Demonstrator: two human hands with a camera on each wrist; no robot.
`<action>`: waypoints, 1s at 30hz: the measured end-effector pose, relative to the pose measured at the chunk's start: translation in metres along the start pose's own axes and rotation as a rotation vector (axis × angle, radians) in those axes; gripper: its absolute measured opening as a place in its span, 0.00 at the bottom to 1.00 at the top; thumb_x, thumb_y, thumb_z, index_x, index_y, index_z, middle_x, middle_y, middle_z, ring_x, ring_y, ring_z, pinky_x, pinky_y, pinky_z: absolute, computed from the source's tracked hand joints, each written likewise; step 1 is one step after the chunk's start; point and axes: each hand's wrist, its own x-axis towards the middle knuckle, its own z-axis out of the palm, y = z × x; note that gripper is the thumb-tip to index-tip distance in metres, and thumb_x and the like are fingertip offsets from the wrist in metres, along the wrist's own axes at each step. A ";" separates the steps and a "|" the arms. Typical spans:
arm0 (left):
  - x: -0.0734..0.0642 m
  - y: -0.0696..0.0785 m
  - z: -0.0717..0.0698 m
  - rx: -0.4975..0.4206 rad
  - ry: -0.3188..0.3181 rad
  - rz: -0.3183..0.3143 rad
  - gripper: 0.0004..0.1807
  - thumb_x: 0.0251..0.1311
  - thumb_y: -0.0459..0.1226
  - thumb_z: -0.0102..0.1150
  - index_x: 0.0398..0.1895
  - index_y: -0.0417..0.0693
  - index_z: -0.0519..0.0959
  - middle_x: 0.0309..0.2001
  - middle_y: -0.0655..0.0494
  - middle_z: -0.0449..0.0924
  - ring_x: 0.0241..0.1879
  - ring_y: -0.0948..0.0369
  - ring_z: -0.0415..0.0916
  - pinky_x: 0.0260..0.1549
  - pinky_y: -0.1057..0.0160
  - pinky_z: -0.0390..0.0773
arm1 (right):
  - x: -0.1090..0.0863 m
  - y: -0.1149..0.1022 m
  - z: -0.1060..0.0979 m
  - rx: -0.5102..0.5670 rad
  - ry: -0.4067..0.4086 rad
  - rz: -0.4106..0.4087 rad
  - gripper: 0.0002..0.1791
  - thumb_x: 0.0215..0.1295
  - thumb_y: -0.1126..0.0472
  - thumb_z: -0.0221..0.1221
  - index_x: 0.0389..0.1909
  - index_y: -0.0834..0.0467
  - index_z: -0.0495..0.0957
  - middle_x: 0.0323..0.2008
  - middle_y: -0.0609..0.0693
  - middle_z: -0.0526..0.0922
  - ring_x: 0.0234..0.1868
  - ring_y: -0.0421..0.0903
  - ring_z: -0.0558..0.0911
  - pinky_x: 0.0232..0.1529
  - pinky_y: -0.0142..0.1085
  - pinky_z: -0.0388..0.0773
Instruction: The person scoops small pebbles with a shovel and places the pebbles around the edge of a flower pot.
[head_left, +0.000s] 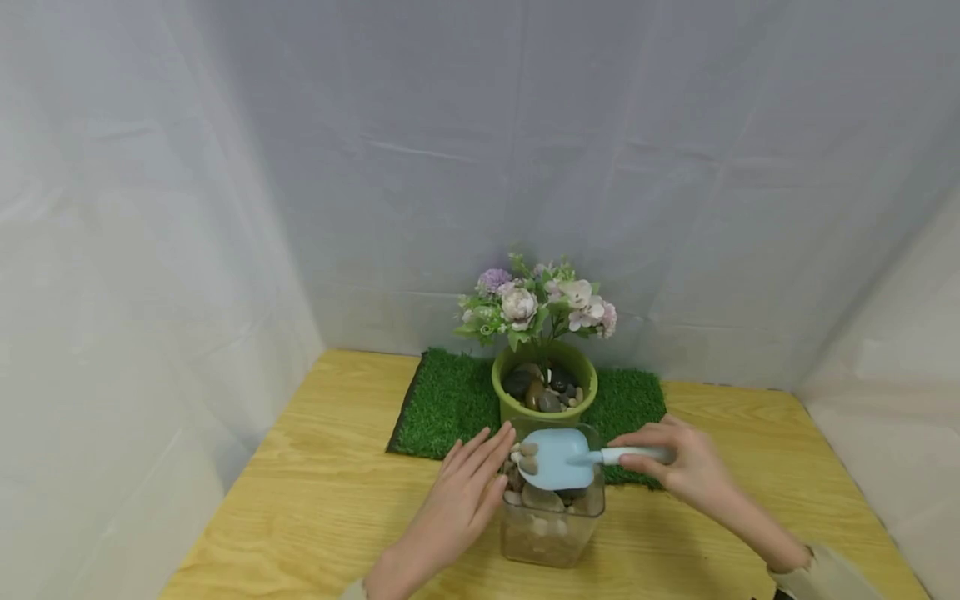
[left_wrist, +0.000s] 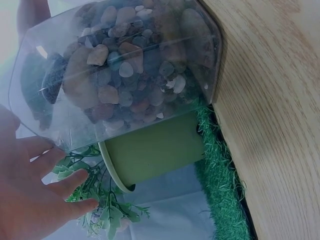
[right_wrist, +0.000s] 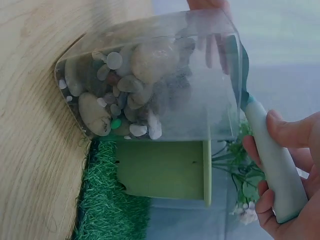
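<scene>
A light blue hand trowel (head_left: 557,458) is gripped by its pale handle (right_wrist: 277,160) in my right hand (head_left: 686,467). Its blade lies over the mouth of a clear plastic container (head_left: 551,533), with a few small pebbles (head_left: 528,458) at the blade's left edge. Stones of mixed sizes (left_wrist: 125,70) fill the lower part of the container. Fairly straight fingers of my left hand (head_left: 468,496) rest against the container's left rim. Right behind the container stands a green flowerpot (head_left: 504,404) with stones (head_left: 550,402) and flowers (head_left: 519,307) in it.
A piece of artificial grass (head_left: 457,408) lies under the flowerpot on the wooden table (head_left: 300,500). Pale sheeting (head_left: 420,167) hangs behind the table and at both sides.
</scene>
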 end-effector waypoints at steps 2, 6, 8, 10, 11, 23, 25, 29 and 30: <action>0.000 0.000 0.000 -0.009 -0.003 -0.004 0.29 0.80 0.44 0.44 0.81 0.56 0.56 0.80 0.64 0.53 0.77 0.52 0.55 0.73 0.37 0.53 | -0.003 0.002 -0.002 0.009 0.023 0.013 0.10 0.58 0.57 0.72 0.41 0.45 0.90 0.32 0.34 0.86 0.30 0.32 0.73 0.30 0.30 0.70; 0.000 -0.002 0.000 -0.005 -0.002 -0.005 0.30 0.80 0.44 0.44 0.81 0.56 0.56 0.80 0.65 0.52 0.77 0.53 0.54 0.73 0.38 0.53 | -0.004 0.004 -0.011 0.004 0.064 0.036 0.11 0.57 0.59 0.73 0.42 0.48 0.91 0.33 0.39 0.88 0.30 0.34 0.74 0.30 0.31 0.69; 0.000 -0.002 0.000 0.003 0.000 -0.002 0.30 0.80 0.44 0.45 0.81 0.57 0.56 0.80 0.65 0.52 0.77 0.54 0.54 0.73 0.38 0.53 | -0.002 0.005 -0.018 -0.008 0.082 0.059 0.11 0.57 0.60 0.73 0.42 0.50 0.91 0.33 0.42 0.88 0.30 0.36 0.73 0.29 0.31 0.68; 0.000 -0.002 0.000 0.010 0.003 0.001 0.30 0.79 0.43 0.45 0.81 0.57 0.56 0.80 0.64 0.53 0.77 0.53 0.55 0.73 0.38 0.53 | 0.002 0.006 -0.023 -0.032 0.113 0.070 0.11 0.57 0.61 0.73 0.42 0.52 0.91 0.34 0.45 0.89 0.29 0.38 0.73 0.29 0.32 0.68; 0.000 -0.001 0.000 0.011 0.004 0.003 0.30 0.79 0.43 0.45 0.81 0.56 0.56 0.80 0.64 0.53 0.77 0.53 0.55 0.73 0.38 0.53 | 0.004 0.006 -0.026 -0.052 0.124 0.077 0.11 0.57 0.60 0.73 0.42 0.52 0.91 0.34 0.47 0.89 0.29 0.39 0.74 0.28 0.33 0.68; 0.000 0.001 0.000 0.011 0.002 0.007 0.29 0.79 0.43 0.45 0.80 0.54 0.59 0.79 0.63 0.54 0.77 0.52 0.56 0.73 0.37 0.55 | 0.058 0.015 -0.022 -0.369 0.184 -0.093 0.11 0.57 0.57 0.74 0.41 0.54 0.91 0.33 0.52 0.90 0.28 0.48 0.75 0.26 0.40 0.71; 0.000 0.001 0.000 0.004 -0.001 0.002 0.29 0.79 0.43 0.45 0.80 0.54 0.59 0.79 0.63 0.55 0.77 0.53 0.56 0.72 0.36 0.55 | 0.065 0.014 -0.017 -0.418 0.195 -0.147 0.10 0.57 0.58 0.74 0.40 0.54 0.91 0.32 0.51 0.89 0.29 0.48 0.74 0.25 0.37 0.69; 0.000 0.001 -0.001 -0.005 -0.002 -0.003 0.29 0.79 0.43 0.46 0.80 0.53 0.59 0.79 0.63 0.55 0.77 0.53 0.56 0.72 0.36 0.55 | 0.074 0.010 -0.008 -0.523 0.236 -0.273 0.10 0.55 0.58 0.75 0.37 0.55 0.91 0.29 0.51 0.87 0.30 0.49 0.74 0.20 0.36 0.72; 0.000 0.001 -0.001 -0.004 -0.001 -0.003 0.29 0.79 0.43 0.46 0.80 0.53 0.59 0.79 0.63 0.55 0.77 0.53 0.56 0.72 0.36 0.55 | 0.076 0.009 -0.006 -0.542 0.247 -0.303 0.10 0.55 0.58 0.75 0.36 0.56 0.91 0.29 0.51 0.87 0.30 0.49 0.74 0.20 0.36 0.73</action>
